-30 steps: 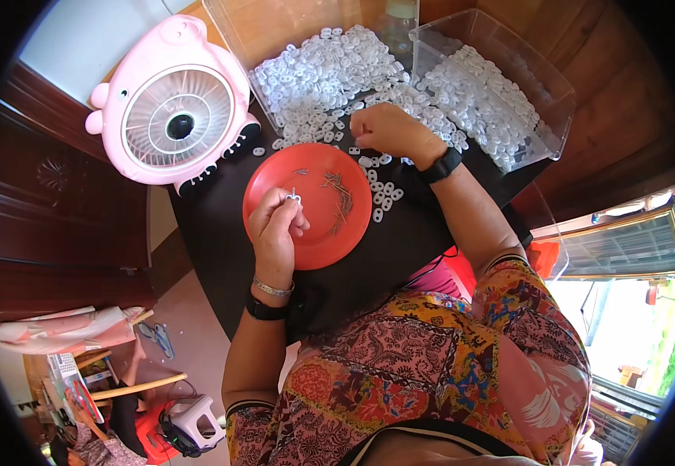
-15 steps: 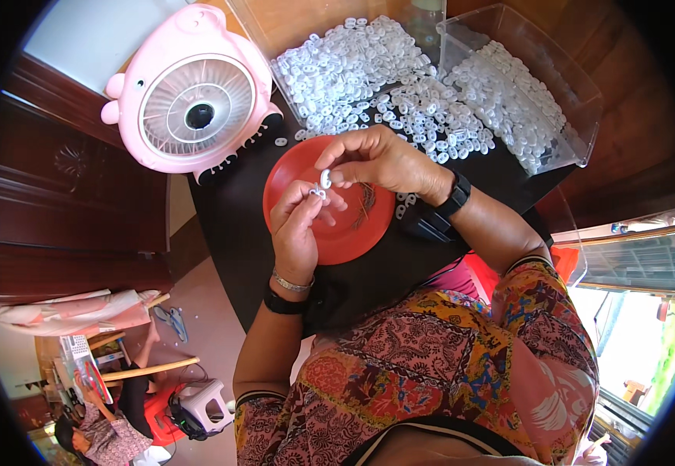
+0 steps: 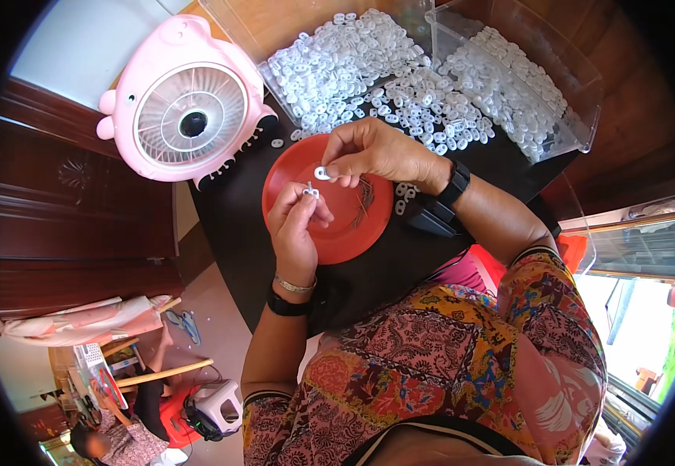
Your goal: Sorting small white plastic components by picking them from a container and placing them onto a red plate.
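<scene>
Over a red plastic plate (image 3: 291,167), my left hand (image 3: 294,237) is closed, pinching a small white plastic piece (image 3: 311,193) between thumb and fingertips; a thin pin-like tip sticks up from it. My right hand (image 3: 388,155) pinches a white oval plastic piece (image 3: 322,173), its hole facing up. The two pieces are close but apart, the right one slightly farther off. Several thin brownish pins or wires (image 3: 364,206) lie in the plate beneath my right hand. Loose white two-hole pieces (image 3: 399,206) lie beside the plate under my right wrist.
A large heap of white two-hole pieces (image 3: 345,66) covers the back of the black table (image 3: 236,233). A clear bin (image 3: 578,128) of them lies tipped at back right. A pink pig-shaped fan (image 3: 191,116) stands back left. Another person (image 3: 120,435) sits at lower left.
The oval piece in my right hand has turned from edge-on to show its holed face. My hands have drawn slightly apart, and the whole view has shifted a little.
</scene>
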### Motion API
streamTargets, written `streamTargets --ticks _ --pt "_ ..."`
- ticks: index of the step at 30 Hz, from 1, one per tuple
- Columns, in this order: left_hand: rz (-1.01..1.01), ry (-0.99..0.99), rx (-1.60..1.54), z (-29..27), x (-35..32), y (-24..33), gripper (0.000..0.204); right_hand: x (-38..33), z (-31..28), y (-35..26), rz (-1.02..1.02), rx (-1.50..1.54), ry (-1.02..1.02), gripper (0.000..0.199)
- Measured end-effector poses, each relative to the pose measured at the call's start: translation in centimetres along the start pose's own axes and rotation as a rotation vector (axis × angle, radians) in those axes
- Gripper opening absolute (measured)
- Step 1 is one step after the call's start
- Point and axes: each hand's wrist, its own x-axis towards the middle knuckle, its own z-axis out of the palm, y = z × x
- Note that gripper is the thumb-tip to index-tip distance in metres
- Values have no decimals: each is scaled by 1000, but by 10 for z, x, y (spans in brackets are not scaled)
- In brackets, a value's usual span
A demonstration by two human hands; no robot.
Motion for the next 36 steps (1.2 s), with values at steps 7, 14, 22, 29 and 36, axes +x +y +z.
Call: streamTargets --ticks 7,14,22,29,36 --pt "-38 3 192 0 -1 -3 13 -2 1 -3 -28 9 3 12" --pt "-30 11 231 3 0 -5 12 -2 2 -1 -46 -20 -16 10" --pt "-44 34 260 3 -1 -5 11 -6 6 -6 -93 -129 0 9" --pt "-58 29 257 2 0 -8 10 -5 9 0 -136 -158 16 10" --pt "-49 21 247 1 0 -9 11 -6 10 1 -184 -279 -16 9"
